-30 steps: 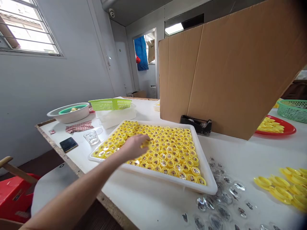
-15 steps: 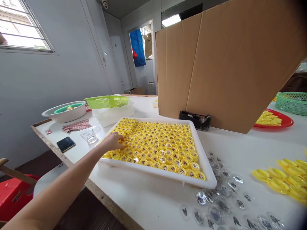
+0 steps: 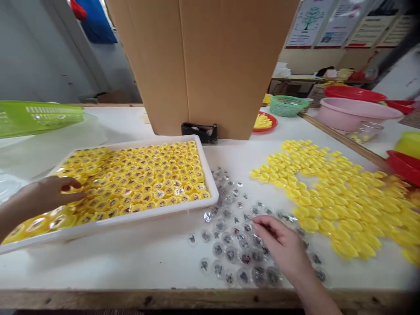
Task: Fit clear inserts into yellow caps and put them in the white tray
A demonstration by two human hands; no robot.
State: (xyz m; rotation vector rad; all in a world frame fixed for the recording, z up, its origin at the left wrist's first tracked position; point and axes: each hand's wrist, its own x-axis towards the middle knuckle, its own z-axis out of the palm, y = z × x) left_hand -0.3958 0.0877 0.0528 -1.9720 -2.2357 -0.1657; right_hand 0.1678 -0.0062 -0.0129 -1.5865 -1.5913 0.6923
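My left hand [image 3: 46, 195] is over the near left part of a white tray [image 3: 197, 205], with thumb and forefinger apart and nothing visible between them. Many round yellow pieces [image 3: 144, 179] with small printed pictures in their centres fill this tray, stacked higher on its left. To the right, my right hand [image 3: 285, 247] is above scattered clear round discs [image 3: 230, 253] bearing small dark pictures. Its thumb and forefinger come together at the tips in a pinch; whatever is between them is too small to make out.
Plain yellow pieces [image 3: 344, 197] spread across the right of the table. A black tape dispenser [image 3: 200, 132] stands before a tall cardboard sheet [image 3: 203, 65]. Behind are a green basket [image 3: 288, 105], a red plate [image 3: 267, 124] and a pink basin [image 3: 354, 114]. A lime basket [image 3: 39, 118] sits left.
The view has swung right and down, so the tray appears farther left. My right hand has come into view over the discs. My left hand remains at the tray's left side.
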